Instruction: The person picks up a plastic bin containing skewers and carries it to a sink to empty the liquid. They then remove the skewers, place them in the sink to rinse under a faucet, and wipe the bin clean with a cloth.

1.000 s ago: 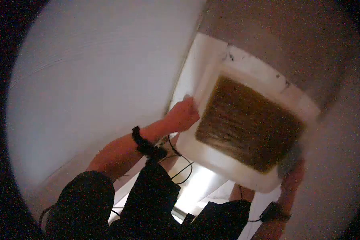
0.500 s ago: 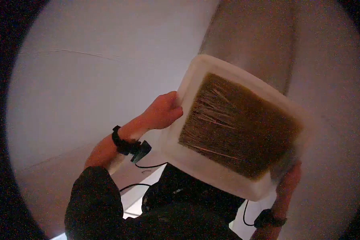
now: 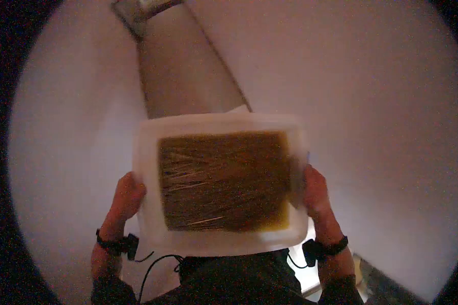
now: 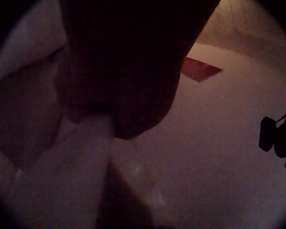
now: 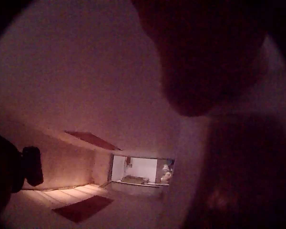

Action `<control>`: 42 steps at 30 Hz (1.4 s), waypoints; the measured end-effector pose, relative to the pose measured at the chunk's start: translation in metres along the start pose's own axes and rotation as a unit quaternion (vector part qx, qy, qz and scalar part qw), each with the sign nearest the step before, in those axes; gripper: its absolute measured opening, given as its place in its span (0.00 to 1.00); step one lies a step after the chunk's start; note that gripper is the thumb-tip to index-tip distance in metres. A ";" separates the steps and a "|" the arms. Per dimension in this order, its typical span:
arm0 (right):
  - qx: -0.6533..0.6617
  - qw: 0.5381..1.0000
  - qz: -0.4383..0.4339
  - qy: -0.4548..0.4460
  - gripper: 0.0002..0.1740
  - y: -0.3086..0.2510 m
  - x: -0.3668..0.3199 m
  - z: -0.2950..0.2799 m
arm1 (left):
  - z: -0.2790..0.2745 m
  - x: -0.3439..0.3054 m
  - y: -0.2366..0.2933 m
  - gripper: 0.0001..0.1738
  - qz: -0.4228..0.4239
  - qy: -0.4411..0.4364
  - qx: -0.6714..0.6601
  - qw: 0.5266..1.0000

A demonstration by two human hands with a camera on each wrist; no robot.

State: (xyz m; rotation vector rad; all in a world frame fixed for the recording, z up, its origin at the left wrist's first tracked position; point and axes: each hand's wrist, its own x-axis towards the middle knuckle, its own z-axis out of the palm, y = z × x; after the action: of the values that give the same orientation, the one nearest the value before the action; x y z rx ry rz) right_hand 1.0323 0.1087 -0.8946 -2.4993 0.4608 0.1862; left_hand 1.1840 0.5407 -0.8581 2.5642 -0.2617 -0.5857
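Note:
A pale, rounded-corner plastic tub (image 3: 219, 245) is held in front of the body in the head view. Inside it lies a dense brown mass of thin, straw-like strands (image 3: 213, 178), with a yellow-brown tint at the lower right corner. My left hand (image 3: 128, 195) grips the left rim, knuckles outward. On the opposite side my right hand (image 3: 316, 190) holds the rim, its fingertips hidden by the tub. The left wrist view shows the dark left hand (image 4: 124, 90) closed over the tub's pale edge (image 4: 71, 167).
Pale walls (image 3: 371, 127) flank a narrow brownish floor strip (image 3: 183, 66) ahead. Black cables (image 3: 150, 274) hang from the wrist straps below the tub. In the right wrist view, a lit opening (image 5: 140, 169) shows behind, with dark red panels (image 5: 83, 208) along the passage.
The tub has swung from a slant on the right to nearly square in the middle of the head view. Both hands have kept their hold, and the floor strip has shifted left.

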 end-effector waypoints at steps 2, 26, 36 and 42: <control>0.025 0.999 -0.017 0.024 0.19 -0.004 0.011 0.076 | 0.023 0.018 -0.052 0.14 -0.036 -0.014 -0.075 0.996; 0.258 0.961 0.023 0.091 0.24 -0.160 -0.082 0.657 | 0.069 -0.055 -0.597 0.21 -0.091 0.000 -0.087 0.992; 0.284 0.949 0.086 -0.106 0.25 -0.253 -0.173 0.826 | 0.141 -0.260 -0.825 0.17 -0.112 0.065 -0.136 0.982; 0.281 0.947 0.046 -0.146 0.25 -0.232 -0.295 1.045 | 0.312 -0.483 -1.009 0.17 -0.134 0.182 -0.144 0.963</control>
State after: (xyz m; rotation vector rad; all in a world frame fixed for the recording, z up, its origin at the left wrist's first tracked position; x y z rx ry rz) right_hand 0.8109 0.9693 -1.5608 -1.8559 0.4331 0.3947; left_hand 0.6885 1.4149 -1.4411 2.3756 0.2810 -0.2123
